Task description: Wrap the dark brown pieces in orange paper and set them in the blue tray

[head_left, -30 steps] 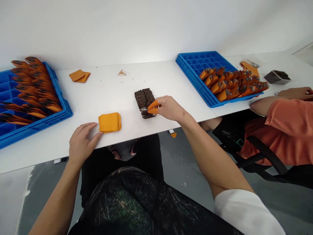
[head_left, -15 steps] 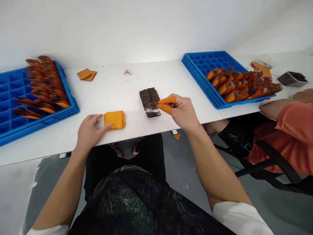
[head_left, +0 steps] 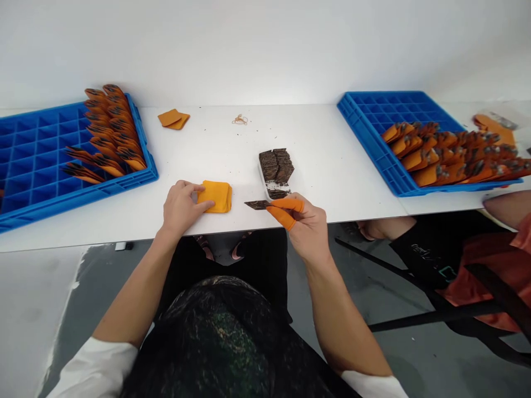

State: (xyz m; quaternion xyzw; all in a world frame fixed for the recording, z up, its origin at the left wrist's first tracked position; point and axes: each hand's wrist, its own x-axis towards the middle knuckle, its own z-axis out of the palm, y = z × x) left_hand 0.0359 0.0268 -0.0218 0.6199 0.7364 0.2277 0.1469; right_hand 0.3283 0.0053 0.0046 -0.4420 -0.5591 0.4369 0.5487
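Note:
A stack of yellow-orange squares (head_left: 218, 193), perhaps paper or cloth, lies near the table's front edge. My left hand (head_left: 182, 207) grips its left side, thumb on top and fingers curled at the back corner. In my right hand (head_left: 305, 221), with orange finger cots on thumb and forefinger, a thin dark brown flat piece (head_left: 257, 204) is pinched and points left. That hand is just in front of a small white tray (head_left: 263, 176) packed with rows of similar dark pieces (head_left: 276, 166).
Blue divided crates stand left (head_left: 143, 155) and right (head_left: 365, 143), partly filled with orange pouches holding dark pieces. At the back lie two loose orange squares (head_left: 174, 119) and some rubber bands (head_left: 239, 119). A person in an orange-red top (head_left: 477, 271) sits at right.
My right hand has drawn back from the tray toward the table edge with a dark piece now visible in its pinch. The whole view has shifted; my left hand stays at the stack.

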